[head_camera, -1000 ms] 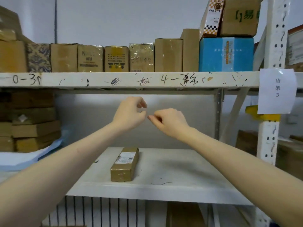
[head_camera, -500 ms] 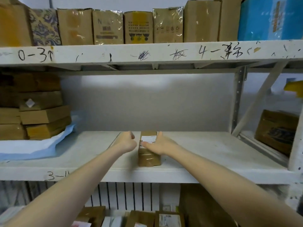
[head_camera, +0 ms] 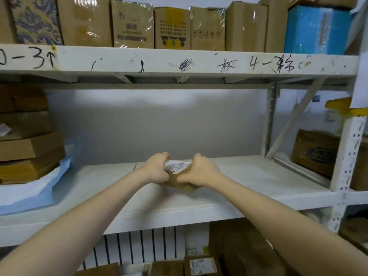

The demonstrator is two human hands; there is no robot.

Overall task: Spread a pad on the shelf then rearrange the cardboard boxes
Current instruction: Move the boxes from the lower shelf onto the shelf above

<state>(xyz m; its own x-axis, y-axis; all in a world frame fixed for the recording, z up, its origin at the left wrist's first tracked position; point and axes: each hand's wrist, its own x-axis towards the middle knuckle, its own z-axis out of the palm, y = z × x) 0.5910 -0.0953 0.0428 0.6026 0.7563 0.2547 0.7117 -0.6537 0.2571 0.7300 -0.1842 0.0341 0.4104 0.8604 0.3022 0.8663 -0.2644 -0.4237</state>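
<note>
A small brown cardboard box point(head_camera: 180, 177) with a white label on top is tilted up off the white middle shelf point(head_camera: 239, 182). My left hand point(head_camera: 157, 168) grips its left side and my right hand point(head_camera: 200, 171) grips its right side. At the shelf's left end a blue-and-white pad point(head_camera: 29, 190) lies under a stack of flat cardboard boxes point(head_camera: 27, 148). Part of the small box is hidden behind my fingers.
The upper shelf point(head_camera: 179, 60) carries a row of cardboard boxes point(head_camera: 171, 28) and a blue box point(head_camera: 316, 30). A white upright post point(head_camera: 346, 156) stands at the right, with a brown box point(head_camera: 314, 152) behind it. More boxes point(head_camera: 201, 265) sit below.
Both hands dropped from mid-air to the small box, closed on its two sides and lifted it at a tilt. The view also moved closer to the shelf.
</note>
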